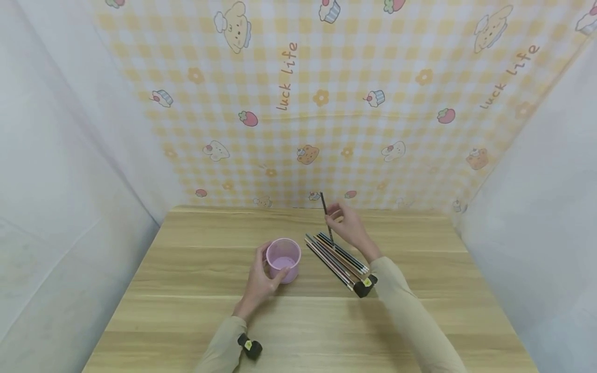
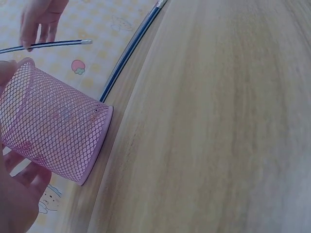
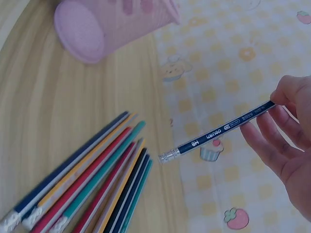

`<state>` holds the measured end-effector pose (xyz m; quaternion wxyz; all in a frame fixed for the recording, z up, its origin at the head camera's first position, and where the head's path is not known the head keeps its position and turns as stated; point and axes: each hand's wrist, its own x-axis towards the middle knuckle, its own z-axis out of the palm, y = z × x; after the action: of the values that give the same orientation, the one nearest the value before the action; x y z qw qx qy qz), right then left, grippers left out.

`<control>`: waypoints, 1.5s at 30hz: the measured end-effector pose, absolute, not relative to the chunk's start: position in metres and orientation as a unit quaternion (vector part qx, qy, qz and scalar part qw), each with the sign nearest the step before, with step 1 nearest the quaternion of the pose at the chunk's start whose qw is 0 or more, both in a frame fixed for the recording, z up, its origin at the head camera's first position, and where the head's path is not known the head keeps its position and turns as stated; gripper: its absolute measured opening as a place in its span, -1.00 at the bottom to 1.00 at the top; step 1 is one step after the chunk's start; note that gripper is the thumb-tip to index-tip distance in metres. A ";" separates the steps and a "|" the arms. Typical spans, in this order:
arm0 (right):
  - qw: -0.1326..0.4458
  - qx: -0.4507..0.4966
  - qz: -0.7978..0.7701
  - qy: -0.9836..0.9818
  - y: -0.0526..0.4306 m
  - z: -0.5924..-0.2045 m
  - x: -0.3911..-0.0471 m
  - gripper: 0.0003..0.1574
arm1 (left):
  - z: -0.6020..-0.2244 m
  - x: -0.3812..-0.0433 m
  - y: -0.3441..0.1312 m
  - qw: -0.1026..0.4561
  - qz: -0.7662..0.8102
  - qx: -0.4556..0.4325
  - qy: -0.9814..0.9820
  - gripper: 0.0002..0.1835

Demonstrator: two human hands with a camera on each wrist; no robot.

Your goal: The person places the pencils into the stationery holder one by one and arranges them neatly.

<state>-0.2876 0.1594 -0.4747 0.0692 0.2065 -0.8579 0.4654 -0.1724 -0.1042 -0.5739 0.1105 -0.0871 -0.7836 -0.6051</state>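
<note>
My left hand (image 1: 261,282) grips a pink mesh pen holder (image 2: 56,121), thumb on the near side and fingers round its left and back. The pen holder stands upright on the table, and no pencils show inside it. My right hand (image 1: 347,228) pinches a dark, white-lettered pencil (image 3: 223,128) between thumb and fingertips, its silver-banded eraser end pointing down. That pencil is raised, nearly upright, over the far end of a row of pencils (image 3: 87,174) lying on the table. Their colours include red, green, yellow, blue and black, and their eraser ends face toward me.
The wood-grain table (image 1: 186,311) ends at the back against a yellow checked cloth (image 1: 326,129) with cartoon prints. White cloth walls (image 1: 56,155) rise at both sides. The pencils lie just right of the pen holder.
</note>
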 end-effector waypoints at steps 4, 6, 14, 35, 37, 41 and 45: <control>0.066 0.201 0.498 -0.841 0.152 -0.464 -0.287 -0.73 | -0.573 -0.172 -0.101 0.107 -0.606 -0.081 -0.784 -0.06; 0.062 0.198 0.522 -0.827 0.146 -0.458 -0.285 -0.72 | -0.570 -0.171 -0.100 0.104 -0.608 -0.077 -0.783 -0.06; 0.091 0.205 0.603 -0.766 0.119 -0.438 -0.274 -0.69 | -0.537 -0.157 -0.099 0.095 -0.611 -0.084 -0.781 -0.08; 0.063 0.264 0.594 -0.757 0.066 -0.461 -0.257 -0.69 | -0.534 -0.156 -0.101 0.109 -0.617 -0.116 -0.770 -0.10; 0.065 0.267 0.591 -0.758 0.063 -0.467 -0.256 -0.69 | -0.534 -0.157 -0.101 0.108 -0.618 -0.116 -0.770 -0.10; 0.065 0.274 0.583 -0.762 0.057 -0.479 -0.252 -0.69 | -0.536 -0.157 -0.101 0.106 -0.622 -0.121 -0.766 -0.11; 0.069 0.281 0.555 -0.780 0.051 -0.487 -0.248 -0.71 | -0.536 -0.157 -0.102 0.103 -0.626 -0.124 -0.763 -0.12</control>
<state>-0.2481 0.0514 -0.4872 0.0685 0.2813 -0.7797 0.5553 -0.1572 -0.1023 -0.5363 0.1033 -0.1245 -0.7625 -0.6264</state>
